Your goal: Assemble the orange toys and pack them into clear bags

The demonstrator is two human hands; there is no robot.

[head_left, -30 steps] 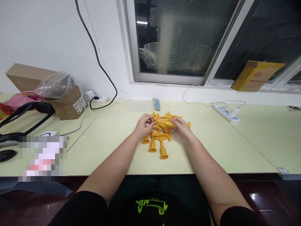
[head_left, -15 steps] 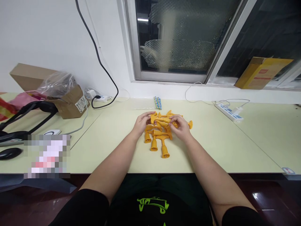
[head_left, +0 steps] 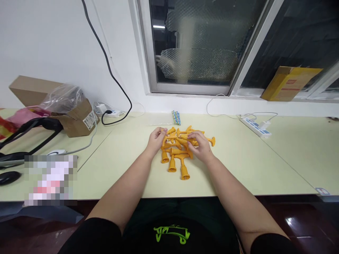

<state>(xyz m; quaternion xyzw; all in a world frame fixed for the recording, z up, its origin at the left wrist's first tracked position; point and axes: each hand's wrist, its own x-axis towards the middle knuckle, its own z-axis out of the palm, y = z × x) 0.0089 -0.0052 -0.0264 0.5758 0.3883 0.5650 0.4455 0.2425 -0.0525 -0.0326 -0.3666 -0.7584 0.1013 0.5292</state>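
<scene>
Several yellow-orange plastic pieces, each with a T-shaped handle, a ribbed stem and a flared cup end, lie in a pile on the table; one piece (head_left: 185, 173) points its cup toward me. My left hand (head_left: 156, 141) has its thumb and fingers closed on the T-shaped end of a piece (head_left: 172, 138) above the pile's left side. The fingers of my right hand (head_left: 200, 145) are pinched around the cup end of what looks like the same piece. Its far end is partly covered by my fingers. Other pieces lie beneath and behind, overlapping.
Small colourful packets (head_left: 176, 118) lie behind the pile by a clear plastic sheet. A power strip (head_left: 255, 127) is at the right, a cardboard box (head_left: 79, 118) at the left. A black mouse (head_left: 10, 177) and a blurred patch are at the near left.
The piece between my hands has come down slightly and turned, its T-shaped end now further left. My left hand has shifted a little left, and the view has tilted slightly.
</scene>
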